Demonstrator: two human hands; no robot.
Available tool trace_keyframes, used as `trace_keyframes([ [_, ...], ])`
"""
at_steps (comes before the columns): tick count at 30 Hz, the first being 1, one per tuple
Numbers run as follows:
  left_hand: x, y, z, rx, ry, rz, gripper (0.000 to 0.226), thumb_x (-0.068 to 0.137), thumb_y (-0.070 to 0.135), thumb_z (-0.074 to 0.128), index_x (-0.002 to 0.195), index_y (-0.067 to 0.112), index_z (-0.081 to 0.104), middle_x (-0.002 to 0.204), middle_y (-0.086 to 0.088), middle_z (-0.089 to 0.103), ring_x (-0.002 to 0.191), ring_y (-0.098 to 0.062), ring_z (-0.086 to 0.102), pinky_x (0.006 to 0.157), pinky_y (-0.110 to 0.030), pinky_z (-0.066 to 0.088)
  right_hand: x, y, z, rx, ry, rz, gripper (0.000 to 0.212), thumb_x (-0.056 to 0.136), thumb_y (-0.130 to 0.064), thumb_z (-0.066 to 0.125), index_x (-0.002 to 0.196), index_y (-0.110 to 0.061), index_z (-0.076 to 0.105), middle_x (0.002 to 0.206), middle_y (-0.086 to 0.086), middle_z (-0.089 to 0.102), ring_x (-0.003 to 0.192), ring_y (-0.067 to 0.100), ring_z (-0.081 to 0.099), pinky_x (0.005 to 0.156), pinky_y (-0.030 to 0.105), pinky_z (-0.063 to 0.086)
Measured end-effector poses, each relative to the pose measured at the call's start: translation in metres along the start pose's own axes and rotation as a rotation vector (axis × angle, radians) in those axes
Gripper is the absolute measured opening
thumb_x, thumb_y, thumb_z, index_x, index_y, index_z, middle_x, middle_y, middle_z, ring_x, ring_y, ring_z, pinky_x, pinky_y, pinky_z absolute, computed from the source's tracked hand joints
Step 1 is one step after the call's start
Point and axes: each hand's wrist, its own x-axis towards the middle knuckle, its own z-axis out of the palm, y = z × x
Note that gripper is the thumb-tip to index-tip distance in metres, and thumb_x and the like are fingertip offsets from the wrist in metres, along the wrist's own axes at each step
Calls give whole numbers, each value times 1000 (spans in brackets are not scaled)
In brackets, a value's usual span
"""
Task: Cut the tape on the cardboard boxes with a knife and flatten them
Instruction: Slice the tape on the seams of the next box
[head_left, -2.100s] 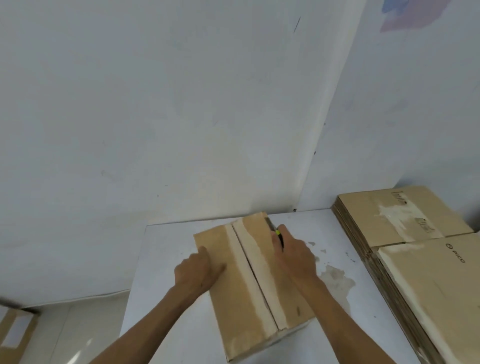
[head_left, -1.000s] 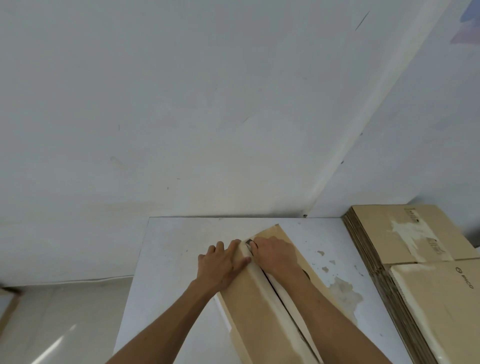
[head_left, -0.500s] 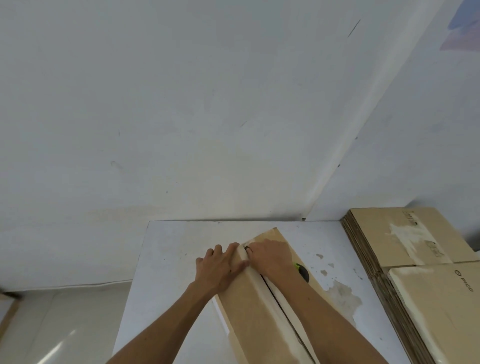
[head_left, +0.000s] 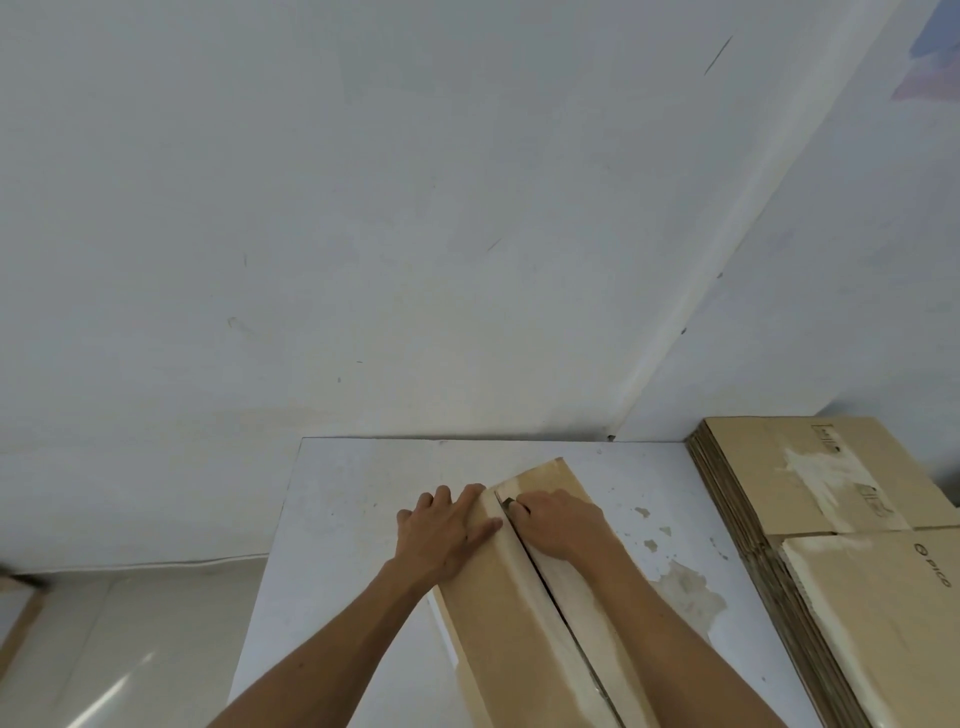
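A closed brown cardboard box (head_left: 498, 623) stands on the white table (head_left: 353, 519), its top seam running away from me with pale tape strips on both sides. My left hand (head_left: 441, 535) lies flat on the box's left top flap near the far end, fingers straight and reaching past the far edge. My right hand (head_left: 558, 522) grips a knife (head_left: 507, 503) whose dark tip sits at the far end of the seam; most of the knife is hidden under the hand. A dark slit shows along the seam toward me.
Two stacks of flattened cardboard boxes (head_left: 810, 493) lie along the table's right side, close to the box. White walls meet in a corner just behind the table. The table's left edge drops to a pale floor (head_left: 130, 649). Chipped patches mark the tabletop right of the box.
My right hand moved with the knife from the box's right far corner to the far end of the centre seam. My left hand slid up to the far end of the left flap.
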Motion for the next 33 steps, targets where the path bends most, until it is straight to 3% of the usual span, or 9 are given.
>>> trace_keyframes([
  [6, 1, 0, 0, 2, -4, 3, 65, 96, 78, 23, 150, 43, 26, 131, 0, 50, 123, -25, 50, 98, -48, 41, -11, 4, 4, -113, -5, -38, 42, 107, -50, 26, 87, -25, 53, 92, -2, 59, 87, 23, 61, 76, 35, 47],
  [12, 1, -1, 1, -1, -8, -1, 64, 96, 78, 23, 149, 44, 26, 130, 0, 50, 122, -25, 50, 96, -48, 42, -20, 10, 3, -98, -82, -27, 45, 105, -49, 26, 69, -27, 40, 90, -2, 56, 87, 23, 60, 82, 37, 51],
  [19, 1, -2, 0, -11, 3, 3, 64, 96, 78, 22, 149, 44, 27, 130, 0, 50, 121, -26, 50, 96, -49, 42, -45, 24, 8, -129, -145, -38, 39, 106, -49, 25, 83, -27, 48, 99, -1, 54, 90, 24, 55, 85, 38, 46],
  [22, 0, -1, 0, -5, 16, 5, 64, 96, 78, 21, 149, 43, 28, 129, -1, 51, 121, -26, 50, 96, -49, 42, -57, 30, 10, -143, -182, -29, 41, 107, -48, 27, 74, -29, 42, 98, -2, 53, 90, 24, 54, 89, 40, 49],
  [24, -2, 0, 0, 2, 21, 6, 65, 96, 78, 20, 149, 42, 28, 130, -2, 51, 123, -26, 49, 98, -51, 42, -66, 35, 11, -158, -220, -11, 41, 107, -49, 28, 80, -27, 47, 100, -1, 54, 92, 25, 57, 92, 42, 50],
  [28, -5, 3, 1, 13, 30, -11, 64, 97, 77, 20, 151, 43, 26, 136, -4, 48, 132, -28, 42, 110, -60, 32, -86, 47, 16, -137, -240, 4, 46, 106, -50, 31, 85, -19, 57, 96, 0, 61, 90, 24, 63, 87, 40, 52],
  [33, -7, 6, 11, 57, 164, -7, 67, 98, 75, 23, 157, 44, 20, 143, -8, 42, 138, -30, 36, 117, -65, 17, -114, 62, 26, -86, -251, 32, 47, 106, -52, 32, 74, -23, 50, 85, -3, 55, 88, 24, 62, 87, 40, 50],
])
